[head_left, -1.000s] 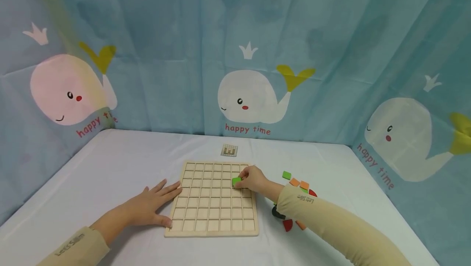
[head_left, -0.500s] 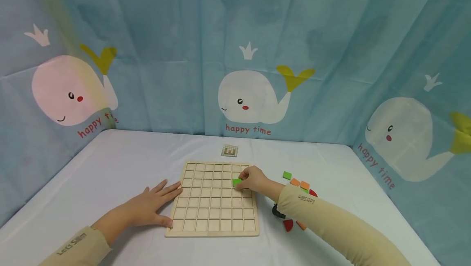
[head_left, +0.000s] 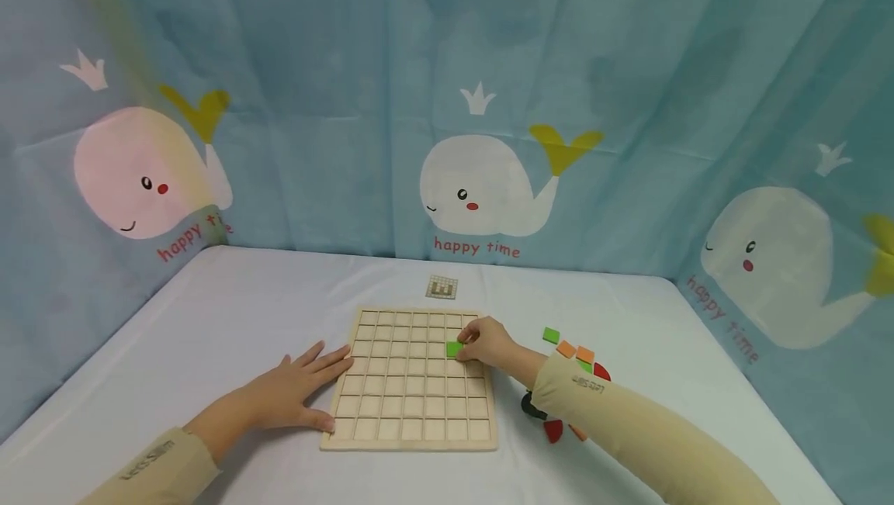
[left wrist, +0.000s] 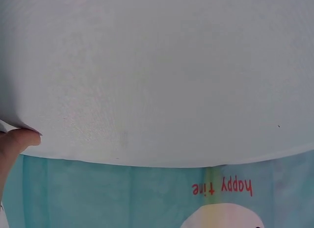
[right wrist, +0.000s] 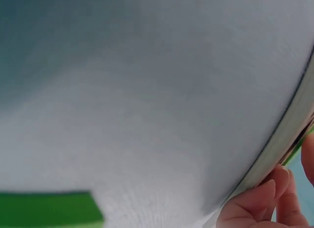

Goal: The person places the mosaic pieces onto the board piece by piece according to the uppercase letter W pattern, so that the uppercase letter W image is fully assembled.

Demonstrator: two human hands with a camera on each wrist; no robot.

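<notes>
A wooden grid board [head_left: 408,445] lies on the white table. My right hand [head_left: 486,344] is over its right part, with thumb and fingers pinching the right side of a green square tile [head_left: 453,350]. The tile looks flat in a cell of the upper right part; the fingers cover its right edge. In the right wrist view, a green edge [right wrist: 293,153] shows between the fingertips [right wrist: 262,191] beside the board's rim. My left hand [head_left: 289,389] rests spread out, its fingertips and thumb at the board's left edge. Only part of the left hand [left wrist: 17,142] shows in the left wrist view.
Right of the board lie loose pieces: a green tile [head_left: 551,335], orange tiles [head_left: 584,354], red quarter-round pieces [head_left: 553,431] and a black curved piece [head_left: 533,406]. The right sleeve partly covers them. A small pattern card [head_left: 442,287] lies behind the board. A whale-print curtain [head_left: 335,179] stands behind the table.
The green tile, tilted a second ago, has come down flat into a cell under my right fingers. My left hand stays at the board's edge. The head view has shifted slightly.
</notes>
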